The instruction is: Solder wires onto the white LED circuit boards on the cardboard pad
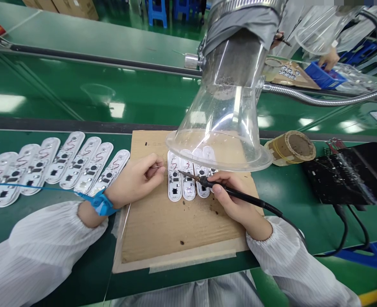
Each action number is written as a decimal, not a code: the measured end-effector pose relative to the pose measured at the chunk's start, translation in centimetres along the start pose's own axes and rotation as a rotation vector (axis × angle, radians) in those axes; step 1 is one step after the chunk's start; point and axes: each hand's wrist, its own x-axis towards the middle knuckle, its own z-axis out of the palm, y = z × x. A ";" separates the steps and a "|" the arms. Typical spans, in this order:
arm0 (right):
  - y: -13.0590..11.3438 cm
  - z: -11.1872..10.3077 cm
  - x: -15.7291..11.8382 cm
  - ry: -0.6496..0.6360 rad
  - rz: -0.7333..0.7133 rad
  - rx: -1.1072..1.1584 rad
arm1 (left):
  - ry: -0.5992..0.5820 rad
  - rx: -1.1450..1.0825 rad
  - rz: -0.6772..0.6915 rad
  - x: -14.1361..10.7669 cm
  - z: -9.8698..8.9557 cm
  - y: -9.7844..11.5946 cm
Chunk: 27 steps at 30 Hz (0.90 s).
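Note:
My right hand is closed round the black handle of a soldering iron, its metal tip pointing left over a white oval housing. My left hand pinches a thin solder wire that reaches toward the iron's tip. Whether wire and tip touch is too small to tell. Several such housings with circuit boards, black chips and red wires lie side by side on a cardboard sheet, the far ones partly seen through a clear fume hood. A blue wrist strap circles my left wrist.
The clear fume hood hangs low above the boards. More oval housings lie in a row at left. A cardboard roll and a black device with cables stand at right. Across the bench, a co-worker's hand reaches into a blue bin.

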 end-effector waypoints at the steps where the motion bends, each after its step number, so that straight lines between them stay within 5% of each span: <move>1: 0.0 0.0 0.0 0.000 0.000 0.000 | 0.000 0.000 0.001 0.0 0.0 0.0; 27: 0.2 -0.1 0.1 -0.014 0.034 -0.009 | -0.037 0.007 -0.026 0.1 -0.2 0.0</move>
